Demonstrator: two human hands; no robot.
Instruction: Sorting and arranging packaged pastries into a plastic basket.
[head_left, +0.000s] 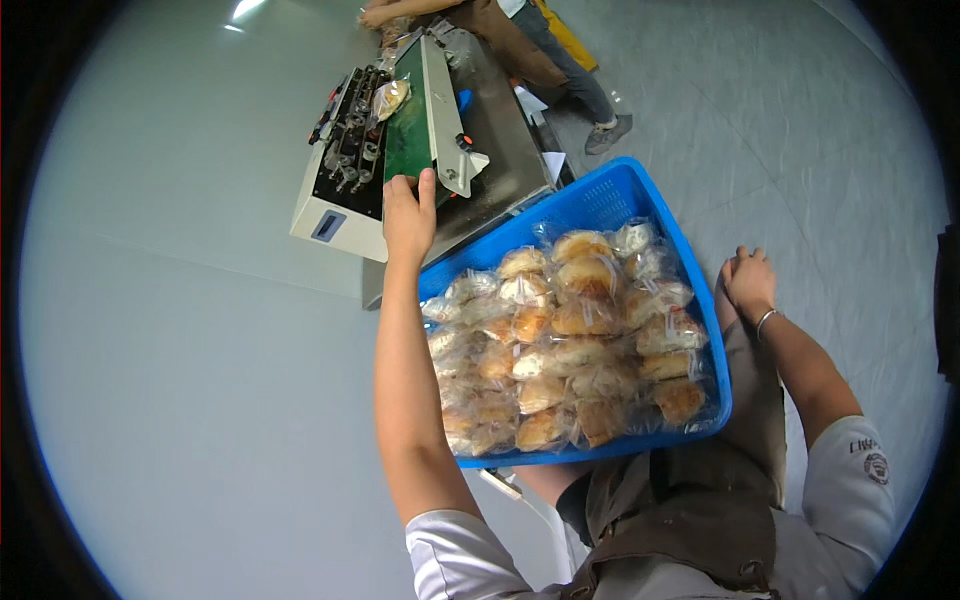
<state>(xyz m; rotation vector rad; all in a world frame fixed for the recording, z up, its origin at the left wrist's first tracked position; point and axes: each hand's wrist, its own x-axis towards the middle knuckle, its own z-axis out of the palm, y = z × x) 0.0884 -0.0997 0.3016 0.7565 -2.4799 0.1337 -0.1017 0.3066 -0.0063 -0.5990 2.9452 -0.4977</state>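
Note:
My left hand reaches to the near end of a green conveyor belt on a sealing machine; its fingers are apart and nothing shows in them. Farther up the belt lies a bread roll in a clear bag. A blue plastic basket in front of me holds many clear-wrapped breads, laid in rows. My right hand rests at my knee, to the right of the basket, its fingers loosely bent; whether anything is under them cannot be seen.
The machine's rollers stand left of the belt, on a metal table. At the table's far end a co-worker's arms are near more wrapped items. A white power strip hangs below the basket. A pale wall runs along the left.

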